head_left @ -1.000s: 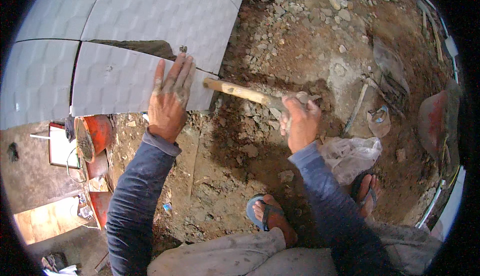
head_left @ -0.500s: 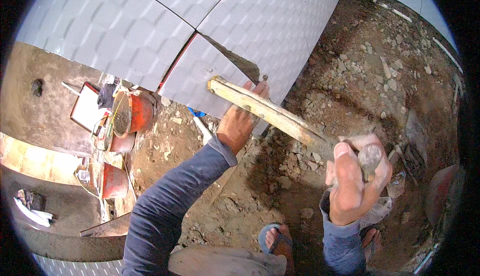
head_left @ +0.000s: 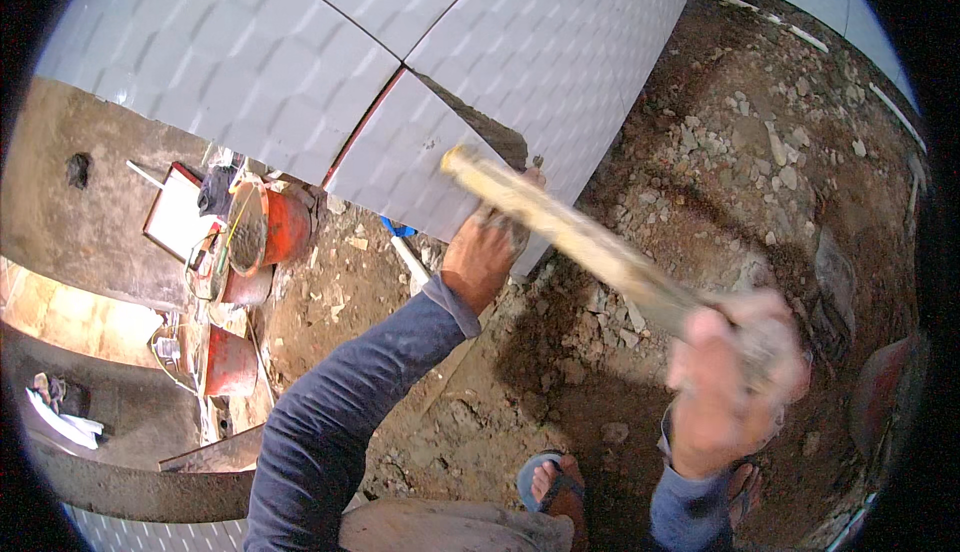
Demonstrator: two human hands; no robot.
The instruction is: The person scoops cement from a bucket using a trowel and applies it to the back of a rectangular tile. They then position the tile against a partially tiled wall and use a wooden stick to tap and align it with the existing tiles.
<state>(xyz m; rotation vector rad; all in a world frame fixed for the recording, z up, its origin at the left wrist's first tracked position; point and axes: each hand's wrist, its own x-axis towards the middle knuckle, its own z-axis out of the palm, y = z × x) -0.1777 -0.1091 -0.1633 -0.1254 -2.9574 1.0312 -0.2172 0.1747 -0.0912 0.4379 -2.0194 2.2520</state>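
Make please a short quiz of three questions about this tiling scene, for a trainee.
1. True or false: the left hand rests on a grey tile.
2. What does the right hand hold? A) a red bucket B) a wooden handle C) a plastic bag
3. Fill in: the orange bucket stands to the person's ____.

Key: 1 true; 2 B; 3 left.

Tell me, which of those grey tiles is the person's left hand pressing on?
The left hand rests on the small lower tile, the one with the dark wedge-shaped mortar gap along its upper edge. The other grey tiles are larger and untouched.
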